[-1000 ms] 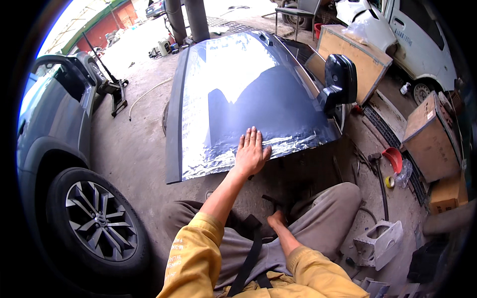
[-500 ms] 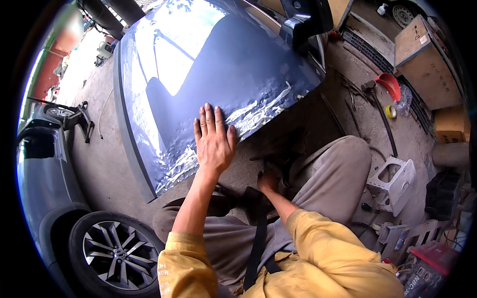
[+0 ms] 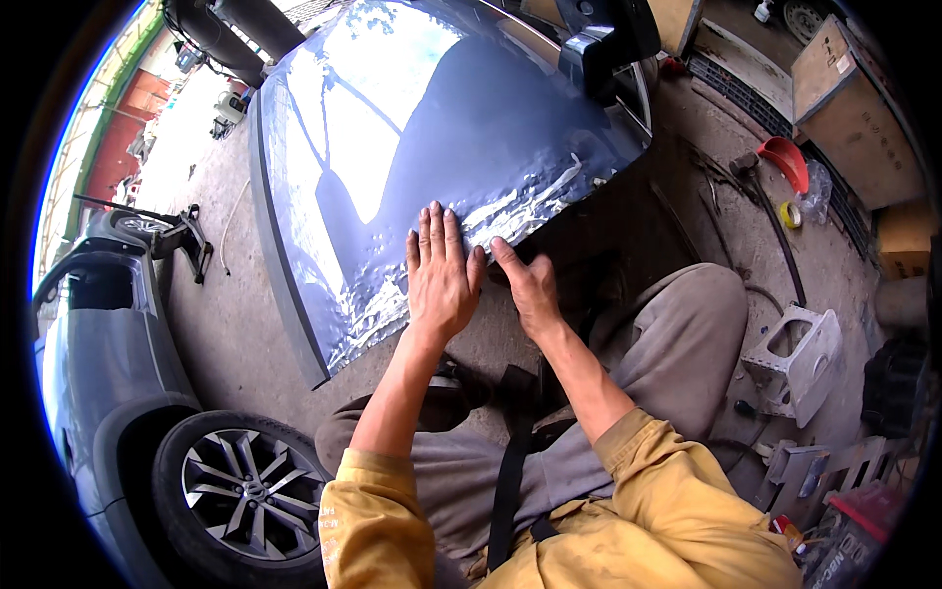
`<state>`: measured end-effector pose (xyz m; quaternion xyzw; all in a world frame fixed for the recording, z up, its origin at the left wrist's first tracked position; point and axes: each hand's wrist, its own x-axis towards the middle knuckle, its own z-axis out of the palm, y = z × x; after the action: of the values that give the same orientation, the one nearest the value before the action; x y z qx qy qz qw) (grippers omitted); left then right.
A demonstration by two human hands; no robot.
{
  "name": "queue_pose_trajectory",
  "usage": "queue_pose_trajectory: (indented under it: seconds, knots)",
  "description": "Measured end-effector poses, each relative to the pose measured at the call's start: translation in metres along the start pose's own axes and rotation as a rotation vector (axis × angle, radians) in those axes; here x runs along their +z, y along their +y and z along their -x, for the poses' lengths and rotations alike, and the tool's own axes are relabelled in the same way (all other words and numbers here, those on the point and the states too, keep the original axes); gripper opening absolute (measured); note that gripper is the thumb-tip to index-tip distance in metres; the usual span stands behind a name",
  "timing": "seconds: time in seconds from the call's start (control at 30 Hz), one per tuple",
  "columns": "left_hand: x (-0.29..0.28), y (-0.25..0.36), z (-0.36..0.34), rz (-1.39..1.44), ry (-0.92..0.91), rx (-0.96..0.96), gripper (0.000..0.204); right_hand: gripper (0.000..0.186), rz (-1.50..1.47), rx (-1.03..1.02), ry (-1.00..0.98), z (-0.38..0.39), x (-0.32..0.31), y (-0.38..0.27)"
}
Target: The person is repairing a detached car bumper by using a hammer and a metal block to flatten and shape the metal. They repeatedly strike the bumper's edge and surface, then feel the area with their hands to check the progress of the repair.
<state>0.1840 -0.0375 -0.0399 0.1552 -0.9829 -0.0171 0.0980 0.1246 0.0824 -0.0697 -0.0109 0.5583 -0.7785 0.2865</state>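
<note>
A blue-grey car door point(image 3: 481, 118) slopes in front of me, with crumpled, silvery bare-metal patches point(image 3: 520, 211) along its near edge. My left hand point(image 3: 442, 285) lies flat on the door beside this damage, fingers together and stretched forward. Just right of it, my right hand point(image 3: 535, 294) is at the door's near edge, its thumb side touching the rim. The other fingers of the right hand are partly hidden below the edge, and the hand appears to pinch it. A dark side mirror point(image 3: 589, 59) sits at the door's far right.
At left stands a grey car point(image 3: 118, 373) with a spoked wheel point(image 3: 250, 501), a jack point(image 3: 191, 240) beyond it. On the right floor lie a long-handled hammer point(image 3: 770, 216), red scoop point(image 3: 785, 162), yellow tape roll point(image 3: 790, 213) and white metal stand point(image 3: 795, 358). Wooden crates point(image 3: 854, 128) stand farther right.
My right hand has come up from beneath the door to its near edge, close to the left hand. The left hand stays flat on the door. The view has shifted slightly.
</note>
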Motion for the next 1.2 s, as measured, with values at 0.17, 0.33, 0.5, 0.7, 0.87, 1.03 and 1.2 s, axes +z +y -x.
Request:
queue_pose_trajectory:
  seconds: [0.17, 0.33, 0.5, 0.7, 0.87, 1.03, 1.2]
  knots:
    - [0.008, 0.002, 0.005, -0.033, -0.001, -0.009, 0.06, 0.03, -0.157, -0.083, 0.019, -0.001, 0.004, 0.003]
    - [0.005, 0.0, 0.002, -0.024, 0.022, 0.012, 0.059, 0.032, -0.282, -0.243, -0.051, -0.005, 0.007, 0.004]
    - [0.002, 0.001, -0.001, 0.024, 0.001, 0.011, 0.063, 0.038, -0.36, -0.263, -0.124, -0.012, 0.002, 0.014]
    - [0.0, 0.003, 0.001, -0.051, -0.036, 0.045, 0.065, 0.031, -0.465, -0.15, -0.131, -0.005, 0.004, 0.011]
    - [0.003, 0.005, 0.002, -0.088, -0.047, 0.043, 0.066, 0.024, -0.426, -0.178, -0.094, -0.005, 0.004, 0.013]
    - [0.004, 0.005, 0.002, -0.114, -0.059, 0.043, 0.065, 0.022, -0.404, -0.195, -0.09, -0.006, 0.002, 0.015]
    - [0.004, 0.005, 0.002, -0.132, -0.059, 0.02, 0.063, 0.02, -0.467, -0.107, -0.071, -0.005, 0.006, 0.016]
